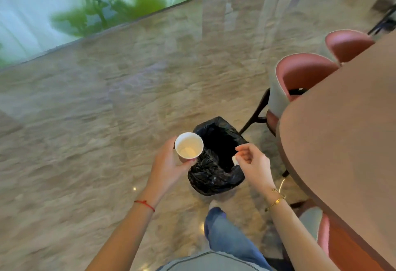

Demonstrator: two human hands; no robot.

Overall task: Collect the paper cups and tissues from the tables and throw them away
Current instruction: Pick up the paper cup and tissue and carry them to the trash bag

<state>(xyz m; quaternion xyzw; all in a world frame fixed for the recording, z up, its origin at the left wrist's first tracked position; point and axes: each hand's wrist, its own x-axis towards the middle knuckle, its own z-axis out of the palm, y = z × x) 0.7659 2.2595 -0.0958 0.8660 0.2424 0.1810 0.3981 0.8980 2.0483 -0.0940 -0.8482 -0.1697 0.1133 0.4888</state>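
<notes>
The left hand [169, 161] holds a white paper cup [189, 146] upright, its fingers curled round the cup's side from below and behind, with the thumb lying along the lower front edge. The cup's open mouth faces the camera; its inside is pale, and a lighter patch shows at the bottom, though what that patch is cannot be told. The cup hangs just over the left rim of a small waste bin lined with a crinkled black plastic bag [216, 172], which stands on the glossy beige marble-patterned floor [96, 110].

The right hand [252, 162] is over the right side of the same bin — its thumb and fingers pinch a small crumpled white tissue [235, 160], only a corner of which peeks out below the fingertips. The remaining fingers are loosely curled. The two hands are near each other, apart, with the dark opening of the bag between them.

A thin red string bracelet [144, 204] circles the left wrist, and a gold chain bracelet [276, 199] circles the right. Below, a leg in blue jeans [227, 234] steps toward the bin.

To the right runs the rounded edge of a brown worktop [342, 131]. Two pink upholstered chairs with grey backs [300, 77] are tucked against its far side — their dark legs stand just beside the bin. At upper left is a blurred wall panel with green plant shapes [85, 2].
</notes>
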